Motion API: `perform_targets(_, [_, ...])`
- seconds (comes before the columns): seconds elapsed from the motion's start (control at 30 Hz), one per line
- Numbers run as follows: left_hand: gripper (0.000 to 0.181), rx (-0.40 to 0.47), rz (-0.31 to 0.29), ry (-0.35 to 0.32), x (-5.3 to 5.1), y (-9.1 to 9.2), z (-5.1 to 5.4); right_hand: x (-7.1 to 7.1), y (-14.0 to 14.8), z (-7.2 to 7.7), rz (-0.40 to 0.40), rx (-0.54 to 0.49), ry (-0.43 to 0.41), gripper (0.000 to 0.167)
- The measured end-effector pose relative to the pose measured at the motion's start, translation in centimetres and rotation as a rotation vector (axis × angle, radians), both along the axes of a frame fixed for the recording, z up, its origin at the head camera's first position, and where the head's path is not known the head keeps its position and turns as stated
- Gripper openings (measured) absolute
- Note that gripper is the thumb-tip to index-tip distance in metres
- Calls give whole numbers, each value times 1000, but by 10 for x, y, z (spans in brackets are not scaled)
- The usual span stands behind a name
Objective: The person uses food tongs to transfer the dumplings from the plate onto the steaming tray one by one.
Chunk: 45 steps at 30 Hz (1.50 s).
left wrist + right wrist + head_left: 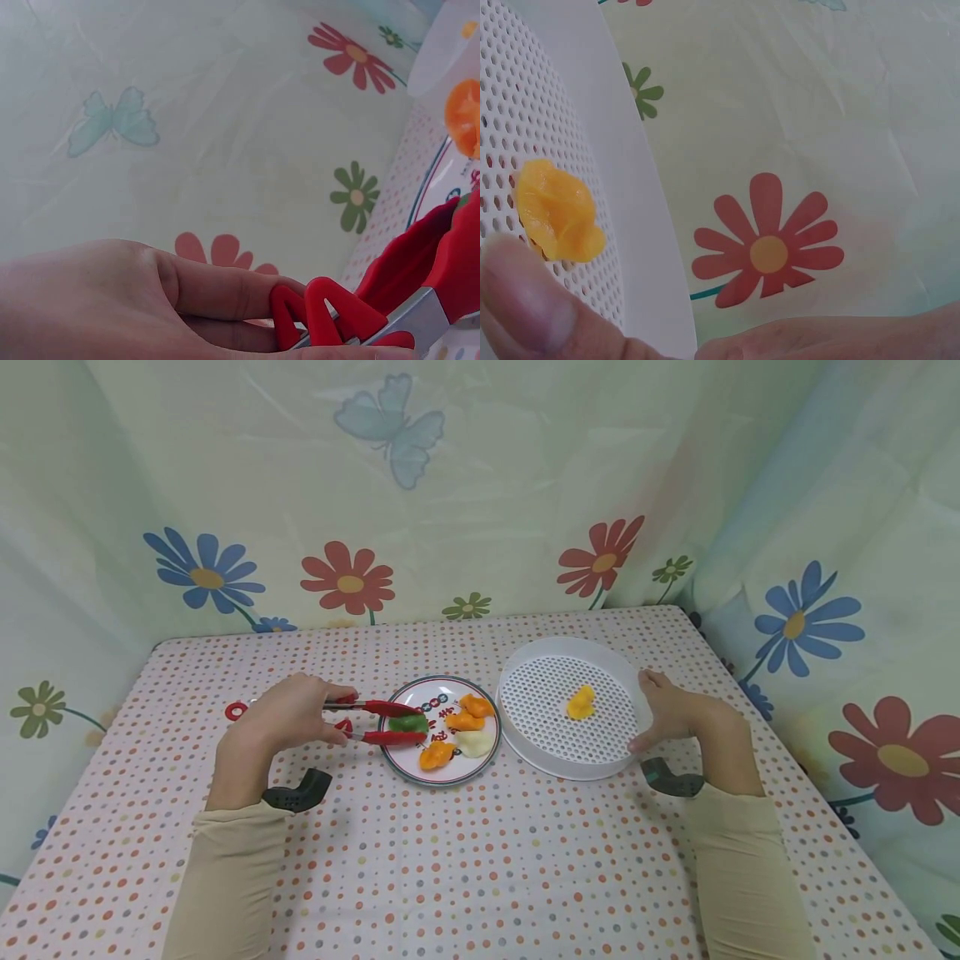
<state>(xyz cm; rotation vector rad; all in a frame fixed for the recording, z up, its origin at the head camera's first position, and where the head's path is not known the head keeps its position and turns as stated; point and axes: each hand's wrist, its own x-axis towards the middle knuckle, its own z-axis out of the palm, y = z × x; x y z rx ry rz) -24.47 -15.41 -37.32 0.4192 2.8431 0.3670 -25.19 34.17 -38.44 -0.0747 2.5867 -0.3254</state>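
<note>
My left hand (288, 714) holds metal tongs with red tips (393, 737), its thumb and fingers on opposite arms near red tabs (326, 311). Between the tips lies a green dumpling-shaped piece (408, 724), over the left part of a round plate (405, 769). Several orange pieces (465, 721) and a pale one (474, 744) share that plate. My right hand (671, 710) curves around the right side of a white perforated steamer basket (536, 758), thumb toward the front. A yellow dumpling-shaped piece (559, 214) sits on the basket's perforated bottom.
Plate and basket stand side by side on a table with a dotted cloth (450, 860). A red ring (236, 711) shows left of my left hand. Behind the table hangs a flowered curtain (480, 510).
</note>
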Motion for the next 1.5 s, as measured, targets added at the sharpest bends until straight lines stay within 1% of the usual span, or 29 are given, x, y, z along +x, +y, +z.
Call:
perform_targets(0.2, [69,-1,1,26,1,2,1,0,0,0,1,5,1,133])
perform_targets(0.43, [66,2,-21,73,2,4,1,-1,0,-1,1,4,-2,133])
perform_targets(0.53, [65,-1,-28,83,2,4,2,-1,-1,-1,1,28,-4,134])
perform_targets(0.67, [65,-16,-30,89,2,4,2,-2,-2,0,3,66,-3,135])
perform_targets(0.73, [66,-19,-28,88,2,4,2,-1,-3,1,5,67,-4,134])
perform_targets(0.93, [64,-19,-42,97,2,5,4,1,-4,3,0,47,-3,134])
perform_targets(1.27, [63,-13,-42,103,3,6,6,0,-3,2,1,50,-4,135])
perform_targets(1.5, [65,-12,-57,129,4,8,8,0,-2,0,1,27,-8,134])
